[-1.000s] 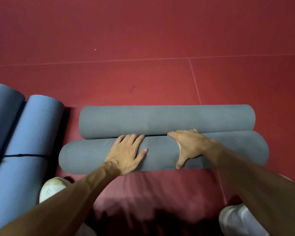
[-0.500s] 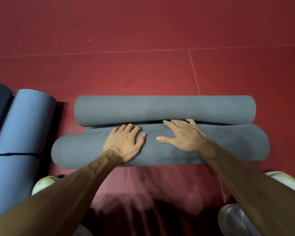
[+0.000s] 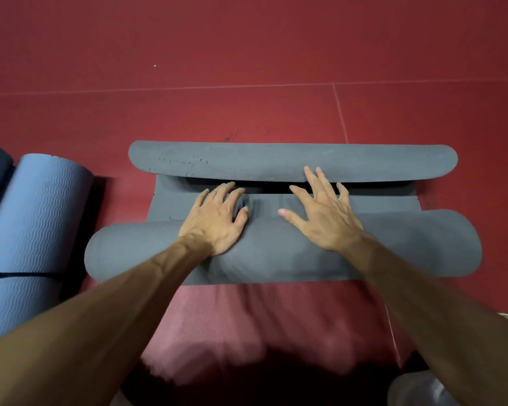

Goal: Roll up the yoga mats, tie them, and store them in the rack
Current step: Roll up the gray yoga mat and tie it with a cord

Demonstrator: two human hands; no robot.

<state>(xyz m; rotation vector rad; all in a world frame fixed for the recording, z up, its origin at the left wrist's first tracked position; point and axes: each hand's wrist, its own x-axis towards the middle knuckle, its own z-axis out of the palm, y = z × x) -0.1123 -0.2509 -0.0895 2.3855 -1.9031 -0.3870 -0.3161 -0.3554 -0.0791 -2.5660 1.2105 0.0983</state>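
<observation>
Pressure mattered: your left hand [image 3: 214,222] and right hand [image 3: 327,222] lay spread flat on the grey mat [image 3: 417,244], half rolled on the red floor [image 3: 247,112], and uneven pushing could have skewed its near roll.

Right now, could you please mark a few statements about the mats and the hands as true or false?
1. The left hand and the right hand rest on the near grey roll. True.
2. The blue mat lies right of the near grey roll. False: it lies to its left.
3. A black strap circles the blue mat. True.
4. The floor is green. False: it is red.
</observation>
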